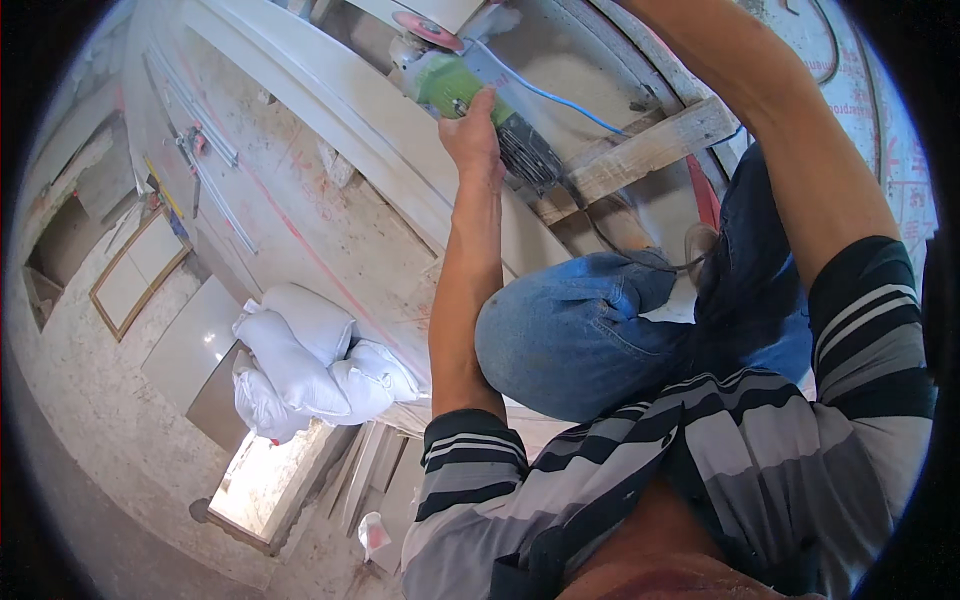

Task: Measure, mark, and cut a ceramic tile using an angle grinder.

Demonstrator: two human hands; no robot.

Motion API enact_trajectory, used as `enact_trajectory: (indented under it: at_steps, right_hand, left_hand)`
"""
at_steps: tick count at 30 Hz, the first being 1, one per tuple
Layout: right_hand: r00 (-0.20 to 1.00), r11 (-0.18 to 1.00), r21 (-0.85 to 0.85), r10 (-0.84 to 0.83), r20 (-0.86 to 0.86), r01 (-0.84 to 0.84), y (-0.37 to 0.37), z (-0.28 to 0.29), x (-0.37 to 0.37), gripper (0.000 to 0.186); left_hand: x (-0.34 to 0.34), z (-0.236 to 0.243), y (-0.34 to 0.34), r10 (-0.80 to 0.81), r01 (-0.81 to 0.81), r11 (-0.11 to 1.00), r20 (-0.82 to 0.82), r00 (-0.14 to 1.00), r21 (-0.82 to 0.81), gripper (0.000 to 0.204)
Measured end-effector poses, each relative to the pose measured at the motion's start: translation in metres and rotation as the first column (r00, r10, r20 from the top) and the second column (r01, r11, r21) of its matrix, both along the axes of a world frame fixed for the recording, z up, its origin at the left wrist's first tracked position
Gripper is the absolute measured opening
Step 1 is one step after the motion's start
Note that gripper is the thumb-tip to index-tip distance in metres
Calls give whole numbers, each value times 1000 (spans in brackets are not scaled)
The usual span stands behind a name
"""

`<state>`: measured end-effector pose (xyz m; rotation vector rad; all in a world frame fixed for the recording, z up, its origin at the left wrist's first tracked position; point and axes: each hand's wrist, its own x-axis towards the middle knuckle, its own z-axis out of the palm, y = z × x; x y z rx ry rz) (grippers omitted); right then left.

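In my left hand (472,138) is a green and black angle grinder (452,85), the fingers wrapped round its body. A reddish disc (428,30) sits at the grinder's far end, next to a pale panel edge. A black cord (600,232) trails from its rear toward my knees. Beyond it a thin blue line (545,92), a hose or cable, curves across the dusty surface. My right forearm (730,60) reaches up past the top edge, so the right hand itself is out of sight.
A rough wooden bar (650,155) lies close to the grinder's rear. Long pale panels (330,110) run along the left. Stuffed white sacks (290,365) are piled at lower left, near a framed panel (140,272) and metal strips (205,150). My jeans-covered knee (560,335) is bent below.
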<state>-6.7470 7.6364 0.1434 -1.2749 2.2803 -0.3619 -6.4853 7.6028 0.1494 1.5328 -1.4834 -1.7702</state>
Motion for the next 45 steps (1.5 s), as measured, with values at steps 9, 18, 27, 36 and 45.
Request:
enact_trajectory:
  at_steps: [9, 18, 27, 36, 45]
  right_hand:
    - [995, 1000, 28, 9, -99, -6, 3, 12, -2, 115]
    - [638, 942, -208, 331, 695, -263, 60, 80, 70, 97]
    - [869, 933, -340, 262, 419, -117, 141, 117, 82, 76]
    - [918, 978, -208, 93, 386, -11, 190, 120, 72, 74]
    - [932, 951, -291, 6, 363, 107, 233, 94, 56, 77]
  left_hand:
    - [14, 26, 11, -8, 5, 1000, -163, 987, -18, 34]
    - [-24, 57, 9, 180, -115, 981, -505, 844, 156, 25]
    - [-89, 74, 22, 241, -65, 962, -718, 653, 263, 21]
    - [-124, 66, 66, 198, 16, 960, -714, 671, 281, 33]
    - [-149, 60, 108, -15, 170, 974, -710, 704, 148, 28]
